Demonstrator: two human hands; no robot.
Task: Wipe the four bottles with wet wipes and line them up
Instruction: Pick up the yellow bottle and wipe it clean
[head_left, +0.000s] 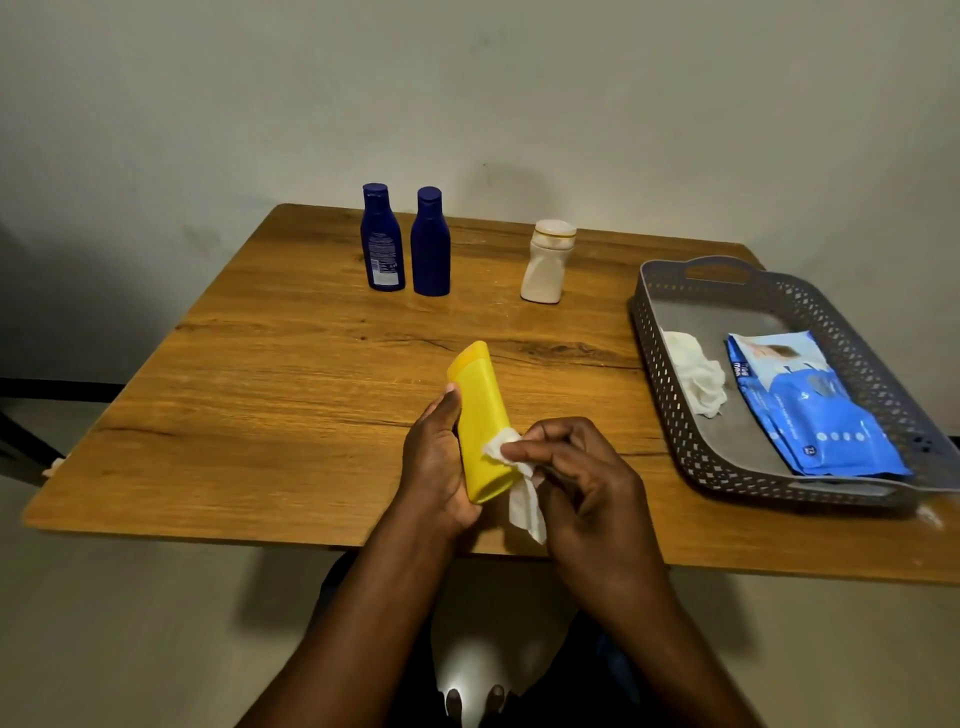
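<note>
My left hand (436, 457) and right hand (587, 483) are bare: no gloves, rings, watch or bands visible. Both forearms are uncovered to the bottom edge of the view; no sleeve shows on either. Fingernails are short where they can be seen. Below the arms, my lap is covered by dark clothing, with detail too dim to identify. My toes show at the bottom edge, uncovered.

Dim, warm indoor light; soft shadows thrown back onto the wall (498, 176). Wide-angle bending at tabletop (260, 374) edges, slightly soft focus, no glare.
</note>
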